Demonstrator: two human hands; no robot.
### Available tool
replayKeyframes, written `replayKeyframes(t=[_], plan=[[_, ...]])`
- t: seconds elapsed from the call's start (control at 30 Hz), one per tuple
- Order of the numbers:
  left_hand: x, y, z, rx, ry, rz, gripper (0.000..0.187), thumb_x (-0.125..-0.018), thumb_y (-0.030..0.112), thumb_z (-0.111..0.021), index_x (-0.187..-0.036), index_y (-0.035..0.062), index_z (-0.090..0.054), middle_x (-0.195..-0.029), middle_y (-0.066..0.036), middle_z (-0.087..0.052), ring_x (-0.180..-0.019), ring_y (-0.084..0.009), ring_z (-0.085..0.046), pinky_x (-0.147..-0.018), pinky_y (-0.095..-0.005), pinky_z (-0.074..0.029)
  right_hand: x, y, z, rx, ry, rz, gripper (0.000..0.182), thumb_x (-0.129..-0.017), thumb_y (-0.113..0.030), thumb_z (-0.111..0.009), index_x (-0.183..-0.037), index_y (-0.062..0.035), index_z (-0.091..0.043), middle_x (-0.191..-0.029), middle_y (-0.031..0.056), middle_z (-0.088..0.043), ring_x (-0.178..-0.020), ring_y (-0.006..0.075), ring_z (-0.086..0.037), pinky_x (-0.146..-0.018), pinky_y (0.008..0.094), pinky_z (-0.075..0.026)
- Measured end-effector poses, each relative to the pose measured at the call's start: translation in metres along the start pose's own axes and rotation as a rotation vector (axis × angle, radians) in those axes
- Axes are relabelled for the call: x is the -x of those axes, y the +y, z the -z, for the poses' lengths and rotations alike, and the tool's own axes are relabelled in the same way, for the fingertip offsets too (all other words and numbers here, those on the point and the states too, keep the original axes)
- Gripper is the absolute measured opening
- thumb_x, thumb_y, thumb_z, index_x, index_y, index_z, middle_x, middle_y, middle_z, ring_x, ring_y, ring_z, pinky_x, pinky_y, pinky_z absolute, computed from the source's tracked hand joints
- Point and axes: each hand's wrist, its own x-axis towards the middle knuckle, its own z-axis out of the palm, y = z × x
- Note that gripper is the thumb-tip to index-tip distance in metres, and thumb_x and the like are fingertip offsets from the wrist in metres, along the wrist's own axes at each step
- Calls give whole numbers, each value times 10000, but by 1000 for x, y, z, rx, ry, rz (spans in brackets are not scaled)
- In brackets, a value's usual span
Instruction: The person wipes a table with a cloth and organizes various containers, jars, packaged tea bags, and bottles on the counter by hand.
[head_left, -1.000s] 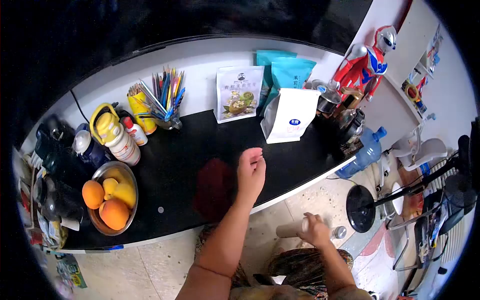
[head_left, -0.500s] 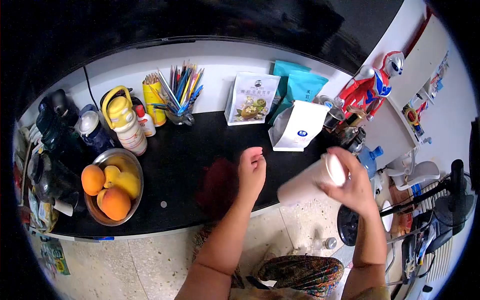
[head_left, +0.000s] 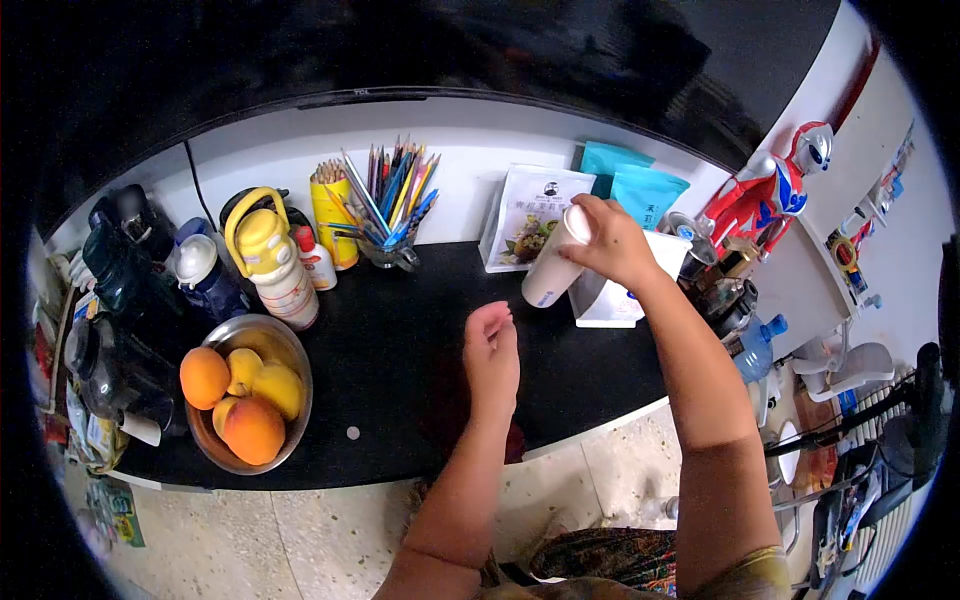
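My right hand (head_left: 612, 243) grips the top end of a white cylindrical container (head_left: 556, 258), which tilts over the black tabletop (head_left: 400, 335) in front of the standing pouches. Behind it are a white pouch with a printed picture (head_left: 525, 215) and teal pouches (head_left: 648, 192); a plain white pouch (head_left: 605, 302) is partly covered by my right hand and wrist. My left hand (head_left: 491, 352) hovers above the table, left of and nearer than the container, its fingers curled together. Whether anything small is between those fingers is hidden.
At the left, a metal bowl (head_left: 300, 385) holds several fruits, beside a yellow-topped bottle (head_left: 268, 255). Pencils (head_left: 400, 195) stand in a holder at the back. A coin-like disc (head_left: 353, 433) lies near the front edge. A red and silver figure (head_left: 765, 195) stands at the right.
My right hand has carried the white container up and left, from beyond the table's front edge to in front of the pouches. The view has shifted slightly. My left hand remains curled.
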Motion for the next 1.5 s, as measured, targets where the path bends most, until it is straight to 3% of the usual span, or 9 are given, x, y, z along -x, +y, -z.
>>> replayKeyframes(t=[0.37,0.7,0.83,0.97,1.03,1.07,1.17,1.33,1.5], plan=[[1,5,-4,38,-20,10,197,-806,26,-543,-1001,40,-524,-988,-43,-546,-928,-131,-497,-853,-251,-382,-35,25,-24,419,-93,-122,663,-571,-380,-735,-1153,-159,-506,-1032,116,-590,-997,304,-536,-864,426,-362],[0,0,-4,16,-37,-19,188,-814,65,-554,-999,43,-531,-985,-40,-545,-908,-126,-498,-817,-260,-402,-42,40,-28,479,-47,-229,549,-623,-395,-686,-1092,-144,-549,-1025,108,-590,-1001,281,-530,-887,432,-327],[1,2,-5,-36,-49,5,179,-825,70,-543,-1001,43,-532,-990,-42,-546,-903,-131,-506,-813,-265,-409,-40,35,-26,530,-56,-270,519,-680,-399,-648,-1122,-148,-543,-1121,90,-551,-1090,261,-477,-936,481,-282],[2,2,-5,-38,-60,8,176,-835,80,-533,-1007,44,-531,-986,-43,-552,-904,-132,-515,-814,-271,-416,-30,36,-24,484,-34,-234,565,-687,-405,-651,-1163,-135,-514,-1156,99,-529,-1113,272,-461,-970,509,-249],[2,0,-4,-29,-84,12,193,-828,91,-541,-1016,51,-534,-989,-42,-554,-904,-131,-519,-817,-279,-418,-20,41,-23,465,132,-63,551,-706,-389,-643,-1171,-128,-506,-1173,100,-515,-1121,273,-455,-978,523,-241],[1,-3,-3,-29,-94,6,202,-821,96,-548,-1017,51,-535,-988,-41,-554,-907,-133,-521,-821,-282,-417,-13,44,-21,465,123,-101,551,-706,-389,-643,-1171,-128,-506,-1173,100,-515,-1121,273,-455,-978,523,-241],[1,-7,-3,-21,-119,68,221,-807,112,-560,-1017,51,-537,-990,-38,-554,-916,-139,-524,-836,-287,-414,24,42,6,425,278,145,470,-737,-285,-638,-1155,-120,-500,-1142,86,-524,-1076,273,-482,-960,482,-300],[11,-13,-10,-160,-256,158,255,-827,123,-540,-1056,13,-525,-1024,-90,-548,-965,-191,-528,-889,-328,-405,134,57,62,351,283,159,313,-758,-251,-607,-1021,-83,-578,-1026,93,-578,-956,275,-542,-889,409,-370],[34,-39,-19,-410,-470,138,264,-834,148,-568,-1068,29,-543,-1061,-80,-554,-985,-182,-528,-878,-305,-408,293,101,88,254,245,-254,286,-737,-147,-621,-1001,-50,-575,-1002,141,-573,-904,329,-554,-782,394,-450]])
